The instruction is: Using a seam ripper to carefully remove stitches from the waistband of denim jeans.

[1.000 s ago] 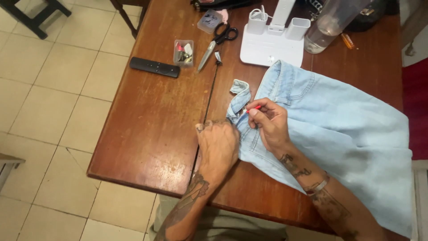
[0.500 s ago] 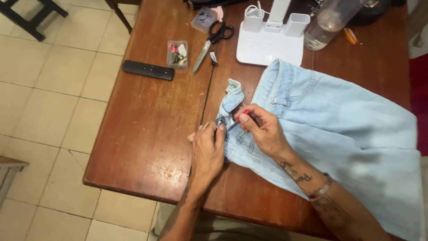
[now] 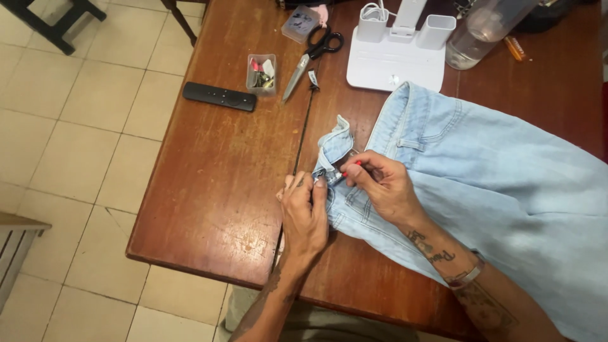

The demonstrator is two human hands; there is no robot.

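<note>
Light blue jeans (image 3: 481, 183) lie spread over the right half of a brown wooden table (image 3: 221, 190). My left hand (image 3: 305, 212) pinches the fly edge of the jeans near the waistband. My right hand (image 3: 383, 187) grips a small red-tipped tool (image 3: 352, 166) and presses its tip against the same spot of denim. A long dark zipper strip (image 3: 304, 130) runs from my left hand up the table toward the scissors.
Black-handled scissors (image 3: 311, 54), a small clear box of bits (image 3: 261, 74), a black remote (image 3: 219, 96), a white stand with two cups (image 3: 399, 54) and a clear bottle (image 3: 481, 28) sit at the far side. Tiled floor (image 3: 69, 158) lies left of the table edge.
Both hands shifted slightly up and left along the fly while staying on the denim. The camera view moved down a little.
</note>
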